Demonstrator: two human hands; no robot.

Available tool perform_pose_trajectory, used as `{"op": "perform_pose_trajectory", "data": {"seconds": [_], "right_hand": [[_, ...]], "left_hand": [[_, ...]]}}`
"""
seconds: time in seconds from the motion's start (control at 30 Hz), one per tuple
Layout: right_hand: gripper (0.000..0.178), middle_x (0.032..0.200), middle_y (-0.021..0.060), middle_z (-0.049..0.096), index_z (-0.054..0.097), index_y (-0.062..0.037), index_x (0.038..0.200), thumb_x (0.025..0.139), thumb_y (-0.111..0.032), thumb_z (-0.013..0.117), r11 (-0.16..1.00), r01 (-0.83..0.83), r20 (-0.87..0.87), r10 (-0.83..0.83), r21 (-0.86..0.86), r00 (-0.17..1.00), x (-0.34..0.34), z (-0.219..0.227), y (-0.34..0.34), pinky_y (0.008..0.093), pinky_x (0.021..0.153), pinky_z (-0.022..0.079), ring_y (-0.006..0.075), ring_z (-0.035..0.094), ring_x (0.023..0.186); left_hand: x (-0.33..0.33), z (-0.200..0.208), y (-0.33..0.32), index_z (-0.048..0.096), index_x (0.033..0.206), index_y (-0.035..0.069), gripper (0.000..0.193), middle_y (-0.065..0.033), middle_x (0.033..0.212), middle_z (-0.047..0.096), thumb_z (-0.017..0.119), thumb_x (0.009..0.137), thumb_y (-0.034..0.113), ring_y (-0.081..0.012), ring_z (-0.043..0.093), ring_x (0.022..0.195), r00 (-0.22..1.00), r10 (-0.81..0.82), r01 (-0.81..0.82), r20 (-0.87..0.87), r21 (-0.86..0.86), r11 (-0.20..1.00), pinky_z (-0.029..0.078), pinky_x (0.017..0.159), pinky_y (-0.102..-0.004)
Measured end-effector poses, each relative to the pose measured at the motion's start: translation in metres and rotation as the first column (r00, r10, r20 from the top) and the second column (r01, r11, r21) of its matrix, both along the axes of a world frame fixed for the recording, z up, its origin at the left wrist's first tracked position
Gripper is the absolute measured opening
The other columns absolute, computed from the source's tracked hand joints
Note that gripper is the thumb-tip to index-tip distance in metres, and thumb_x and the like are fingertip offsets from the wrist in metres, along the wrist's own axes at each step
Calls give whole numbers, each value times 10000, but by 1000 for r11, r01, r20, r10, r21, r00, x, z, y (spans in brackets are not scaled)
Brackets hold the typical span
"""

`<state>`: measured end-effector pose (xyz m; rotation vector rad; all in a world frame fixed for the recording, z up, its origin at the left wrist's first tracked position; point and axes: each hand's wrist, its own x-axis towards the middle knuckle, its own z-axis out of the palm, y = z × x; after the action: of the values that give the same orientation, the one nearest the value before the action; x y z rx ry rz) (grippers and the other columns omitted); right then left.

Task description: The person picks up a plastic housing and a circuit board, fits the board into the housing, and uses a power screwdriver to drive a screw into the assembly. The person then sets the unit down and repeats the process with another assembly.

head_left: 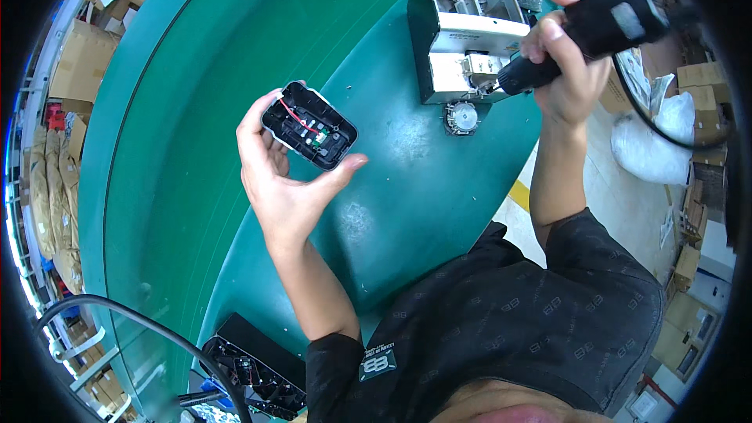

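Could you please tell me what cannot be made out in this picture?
All in the head view:
Housing: its underside, turned away from the camera.
Screwdriver: the shape of its tip; too small.
Right hand: parts of its fingers, behind the screwdriver.
Black case: part of its left side, behind the cable.

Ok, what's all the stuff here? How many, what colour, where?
table: one, green, middle
curved strip: one, green, left of the table
machine: one, white and black, on the table
round part: one, silver, by the machine
case: one, black inside, left hand
wire: at least one, red, inside the case
electric screwdriver: one, black, right hand
loose parts: several, black, lower left
cables: at least two, dark, lower left and right
boxes: many, brown, both edges
bags: at least two, see-through, top and right
floor: one, pale, right
shirt: one, black, lower right
left hand: one, bare, middle left
right hand: one, bare, upper right
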<state>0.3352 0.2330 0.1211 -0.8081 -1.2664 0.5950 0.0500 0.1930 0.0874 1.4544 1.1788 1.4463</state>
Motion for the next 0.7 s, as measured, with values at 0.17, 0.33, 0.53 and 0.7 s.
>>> {"op": "perform_pose_trajectory", "data": {"seconds": [0.17, 0.33, 0.53, 0.7], "right_hand": [[337, 681, 62, 576, 550, 58, 1135, 818, -23, 628, 997, -48, -145, 57, 60, 988, 3, -26, 6, 280, 566, 461, 142, 557, 578], [315, 672, 57, 566, 551, 54, 1121, 823, -20, 622, 988, -67, -175, 91, 139, 980, 4, -31, 9, 277, 561, 462, 141, 559, 575], [342, 690, 40, 495, 496, -8, 1140, 828, -96, 602, 998, -63, 22, 63, 18, 998, 5, -32, 10, 299, 565, 426, 122, 485, 566], [326, 608, -9, 473, 519, -74, 1040, 756, -103, 676, 537, -843, 125, 834, 38, 537, 21, -30, 34, 253, 469, 396, 106, 464, 480]], "left_hand": [[3, -3, 0, 409, 1277, 25, 912, -146, 1154, 607, 909, 517, 81, -200, 620, 1009, 998, -50, 53, -49, 63, 997, 532, 848, -311], [4, 2, -3, 413, 1276, 8, 896, -177, 1215, 589, 899, 527, 77, -213, 615, 1036, 994, -104, 103, 36, 21, 994, 530, 872, -329], [1, 0, 0, 405, 1293, 2, 926, -185, 1215, 589, 900, 514, 74, -217, 613, 1044, 993, -116, 115, 29, 41, 993, 535, 869, -331], [5, 3, -1, 407, 1320, 0, 984, -181, 1187, 608, 910, 476, 61, -210, 622, 1030, 989, -117, 118, 89, -2, 993, 533, 870, -331]]}}
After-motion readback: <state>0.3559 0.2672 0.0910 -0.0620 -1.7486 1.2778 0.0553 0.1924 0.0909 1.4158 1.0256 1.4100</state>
